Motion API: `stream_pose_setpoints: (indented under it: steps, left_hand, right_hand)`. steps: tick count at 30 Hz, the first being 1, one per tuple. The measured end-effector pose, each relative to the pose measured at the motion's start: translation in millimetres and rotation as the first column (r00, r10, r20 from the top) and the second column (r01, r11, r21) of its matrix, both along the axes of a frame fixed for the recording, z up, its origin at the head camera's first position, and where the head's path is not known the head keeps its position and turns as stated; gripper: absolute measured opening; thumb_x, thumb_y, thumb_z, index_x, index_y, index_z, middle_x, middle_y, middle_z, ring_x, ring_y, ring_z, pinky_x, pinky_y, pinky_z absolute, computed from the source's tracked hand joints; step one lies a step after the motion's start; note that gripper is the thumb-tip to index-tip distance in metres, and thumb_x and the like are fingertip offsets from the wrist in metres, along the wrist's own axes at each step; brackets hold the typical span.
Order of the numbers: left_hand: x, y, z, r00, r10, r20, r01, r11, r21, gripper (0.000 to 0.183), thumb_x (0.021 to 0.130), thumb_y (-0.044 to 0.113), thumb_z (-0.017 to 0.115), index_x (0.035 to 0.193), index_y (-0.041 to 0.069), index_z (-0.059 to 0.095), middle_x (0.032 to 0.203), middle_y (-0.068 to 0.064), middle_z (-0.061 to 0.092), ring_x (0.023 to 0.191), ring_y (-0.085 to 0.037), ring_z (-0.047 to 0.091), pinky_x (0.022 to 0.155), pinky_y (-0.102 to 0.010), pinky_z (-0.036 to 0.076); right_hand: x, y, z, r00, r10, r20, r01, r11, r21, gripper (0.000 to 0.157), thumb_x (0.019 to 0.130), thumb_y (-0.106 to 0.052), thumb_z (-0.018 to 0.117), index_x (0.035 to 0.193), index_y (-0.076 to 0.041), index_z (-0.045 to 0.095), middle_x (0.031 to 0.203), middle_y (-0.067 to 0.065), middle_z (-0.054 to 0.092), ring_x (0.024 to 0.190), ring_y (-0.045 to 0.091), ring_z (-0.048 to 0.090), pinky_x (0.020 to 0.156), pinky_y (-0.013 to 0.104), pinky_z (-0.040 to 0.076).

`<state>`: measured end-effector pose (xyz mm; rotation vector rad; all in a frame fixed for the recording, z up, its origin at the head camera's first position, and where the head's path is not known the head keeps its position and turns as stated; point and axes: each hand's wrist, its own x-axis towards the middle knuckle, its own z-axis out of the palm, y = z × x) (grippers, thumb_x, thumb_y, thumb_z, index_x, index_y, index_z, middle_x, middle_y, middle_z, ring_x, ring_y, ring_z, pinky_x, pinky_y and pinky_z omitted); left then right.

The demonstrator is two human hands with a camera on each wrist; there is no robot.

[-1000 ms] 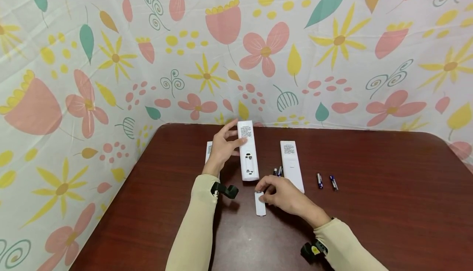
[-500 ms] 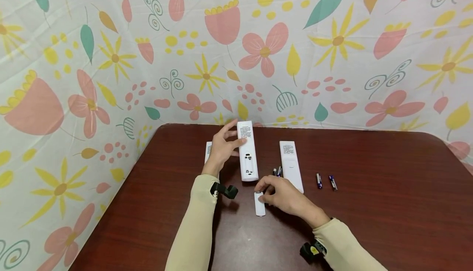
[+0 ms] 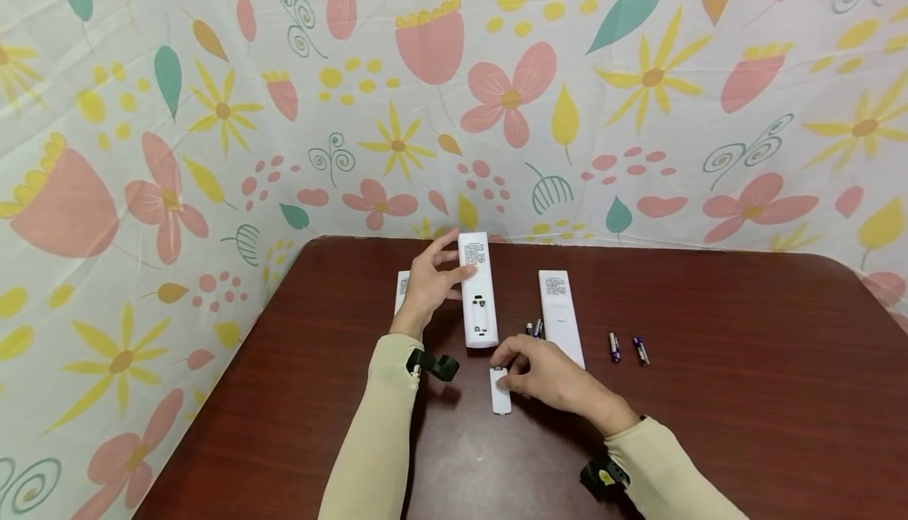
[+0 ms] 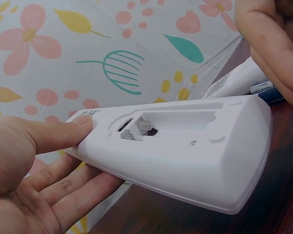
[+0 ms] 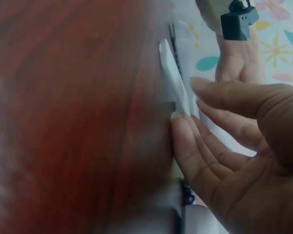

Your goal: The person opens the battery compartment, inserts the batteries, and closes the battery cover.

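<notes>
My left hand (image 3: 429,284) grips a white remote control (image 3: 484,280) near its far end, thumb on the back and fingers underneath. Its back faces up, tilted. In the left wrist view, the bare battery compartment (image 4: 185,119) shows metal springs (image 4: 144,126) and no batteries. Nearer to me, a slim white battery cover (image 3: 500,398) is at the tabletop. My right hand (image 3: 542,374) holds this cover at its far end, thumb over it and fingertips at the edge. From the right wrist, the cover (image 5: 171,68) appears edge-on, its near end partly hidden by the fingers.
A second white remote (image 3: 560,319) lies back-up behind my right hand, with two batteries (image 3: 534,329) beside it. Farther right lie two more batteries (image 3: 614,347). A third remote (image 3: 401,287) is mostly hidden by my left hand. A floral cloth (image 3: 426,134) hangs behind the table.
</notes>
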<state>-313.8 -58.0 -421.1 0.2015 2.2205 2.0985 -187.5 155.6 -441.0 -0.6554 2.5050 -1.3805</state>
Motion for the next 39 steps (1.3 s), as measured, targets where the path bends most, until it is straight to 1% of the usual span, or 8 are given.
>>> stream_pose_setpoints:
  steps: [3, 7, 11, 16, 22, 29, 35, 39]
  left_hand:
    - [0.2, 0, 0.3, 1.0, -0.001, 0.003, 0.001, 1.0, 0.002, 0.07, 0.095, 0.006, 0.082, 0.155, 0.033, 0.058, 0.132, -0.013, 0.063, 0.088, -0.029, 0.075, 0.066, -0.04, 0.065]
    - [-0.5, -1, -0.6, 1.0, 0.0, 0.006, 0.0, 1.0, 0.014, 0.069, 0.094, 0.005, 0.083, 0.152, 0.035, 0.06, 0.131, -0.012, 0.063, 0.088, -0.029, 0.075, 0.066, -0.04, 0.065]
    - [-1.1, -1, -1.9, 1.0, 0.006, 0.005, -0.006, 1.0, 0.022, 0.069, 0.094, 0.004, 0.083, 0.151, 0.036, 0.061, 0.131, -0.013, 0.063, 0.087, -0.029, 0.076, 0.066, -0.04, 0.065]
    - [-1.3, 0, -2.6, 1.0, -0.001, 0.005, 0.001, 1.0, 0.018, 0.071, 0.094, 0.005, 0.083, 0.153, 0.035, 0.059, 0.133, -0.014, 0.062, 0.085, -0.027, 0.075, 0.065, -0.039, 0.064]
    - [-2.5, -1, -2.6, 1.0, 0.004, 0.015, -0.004, 1.0, 0.013, 0.07, 0.093, 0.006, 0.084, 0.151, 0.038, 0.061, 0.132, -0.013, 0.062, 0.084, -0.027, 0.075, 0.064, -0.038, 0.064]
    - [-4.2, -1, -3.8, 1.0, 0.003, 0.011, -0.003, 1.0, -0.001, 0.07, 0.094, 0.007, 0.083, 0.152, 0.038, 0.06, 0.133, -0.012, 0.062, 0.084, -0.027, 0.074, 0.066, -0.041, 0.065]
    - [-4.1, 0, -2.2, 1.0, 0.007, 0.004, -0.007, 1.0, -0.002, 0.07, 0.094, 0.006, 0.084, 0.151, 0.038, 0.06, 0.132, -0.013, 0.063, 0.084, -0.027, 0.075, 0.065, -0.04, 0.064]
    - [-3.2, 0, -1.7, 1.0, 0.0, 0.009, 0.0, 1.0, 0.003, 0.07, 0.094, 0.005, 0.084, 0.152, 0.037, 0.06, 0.132, -0.013, 0.063, 0.083, -0.027, 0.074, 0.064, -0.039, 0.064]
  right_hand:
    - [-1.7, 2, 3.0, 1.0, 0.0, -0.019, 0.0, 1.0, 0.006, 0.021, 0.093, -0.004, 0.082, 0.112, -0.006, 0.072, 0.103, 0.004, 0.07, 0.075, 0.015, 0.065, 0.064, 0.029, 0.056]
    - [-5.2, 6, 7.2, 0.995, -0.019, -0.095, 0.021, 1.0, 0.021, 0.019, 0.096, -0.005, 0.08, 0.113, -0.005, 0.072, 0.108, 0.005, 0.07, 0.084, 0.017, 0.07, 0.074, 0.03, 0.059]
    - [-11.5, 10, 11.4, 0.976, -0.041, -0.212, 0.054, 0.997, 0.054, 0.019, 0.094, -0.005, 0.082, 0.11, -0.006, 0.073, 0.109, 0.006, 0.07, 0.097, 0.024, 0.072, 0.083, 0.038, 0.061]
    - [-20.4, 17, 16.7, 0.947, -0.037, -0.319, 0.103, 0.976, 0.19, 0.023, 0.094, -0.011, 0.083, 0.114, -0.006, 0.074, 0.114, 0.004, 0.069, 0.107, 0.029, 0.067, 0.09, 0.049, 0.057]
    - [-29.7, 21, 19.1, 0.934, 0.007, -0.357, 0.132, 0.923, 0.363, 0.029, 0.096, -0.019, 0.082, 0.119, -0.004, 0.072, 0.118, 0.007, 0.065, 0.115, 0.033, 0.058, 0.094, 0.052, 0.053]
    - [-40.4, 22, 20.2, 0.911, 0.038, -0.41, 0.167, 0.875, 0.453, 0.036, 0.093, -0.024, 0.086, 0.117, 0.0, 0.072, 0.117, 0.013, 0.064, 0.112, 0.037, 0.057, 0.095, 0.055, 0.051]
    - [-43.9, 27, 21.5, 0.923, 0.026, -0.384, 0.183, 0.849, 0.496, 0.037, 0.087, -0.029, 0.091, 0.108, -0.003, 0.075, 0.115, 0.014, 0.065, 0.115, 0.039, 0.056, 0.099, 0.06, 0.048]
    - [-46.1, 29, 19.7, 0.927, 0.033, -0.373, 0.184, 0.827, 0.532, 0.038, 0.086, -0.029, 0.092, 0.106, -0.001, 0.077, 0.116, 0.017, 0.066, 0.117, 0.041, 0.056, 0.1, 0.06, 0.049]
